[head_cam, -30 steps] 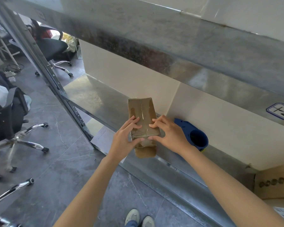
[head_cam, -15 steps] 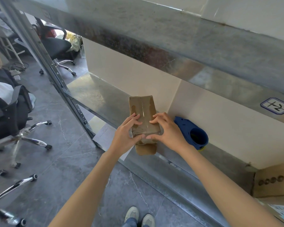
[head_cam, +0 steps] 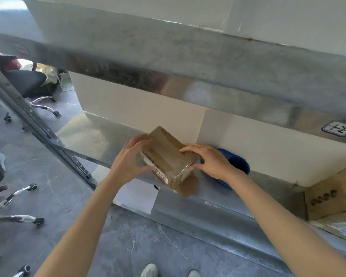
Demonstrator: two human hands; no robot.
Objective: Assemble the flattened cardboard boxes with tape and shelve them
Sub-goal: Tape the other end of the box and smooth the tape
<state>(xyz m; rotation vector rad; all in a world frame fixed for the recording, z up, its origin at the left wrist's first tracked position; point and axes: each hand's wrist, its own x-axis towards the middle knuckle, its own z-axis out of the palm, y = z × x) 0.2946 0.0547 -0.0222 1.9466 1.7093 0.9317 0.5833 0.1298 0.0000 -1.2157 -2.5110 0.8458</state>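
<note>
**Holding a Part-Taped Box Just Left of the Tape Dispenser**

Curling the fingers [head_cam: 140, 139] of the left hand [head_cam: 131, 159] over the far-left edge of the cardboard box [head_cam: 166, 154], thumb tucked along its lower left side. Spreading the fingers [head_cam: 190, 148] of the right hand [head_cam: 213, 161] across the opposite top edge, thumb hooked under the corner nearest the blue tape dispenser [head_cam: 239, 165]. Gripping firmly from both sides, with nothing else in either hand.

Keeps the box tilted, just left of the dispenser and a little nearer the body, over the front of the metal shelf [head_cam: 92, 132] bearing that dispenser. Shows glossy clear tape across the upper face and wrapped over the near edge, plus a printed label on the side facing left. Shows one brown flap [head_cam: 189, 185] jutting loose from the near lower end. No telling from here about contact between flap and shelf.

Judging by this: erected already, main seam sealed, likely one end left to close or check before setting down. Shelving not yet done; plenty of bare metal well left of the dispenser for it.

Further out: a white sheet [head_cam: 136, 194] left of the dispenser at the shelf's front lip, a larger carton [head_cam: 332, 194] well to the dispenser's right, and wheeled office chairs [head_cam: 32, 86] far off to its left on the grey floor.
</note>
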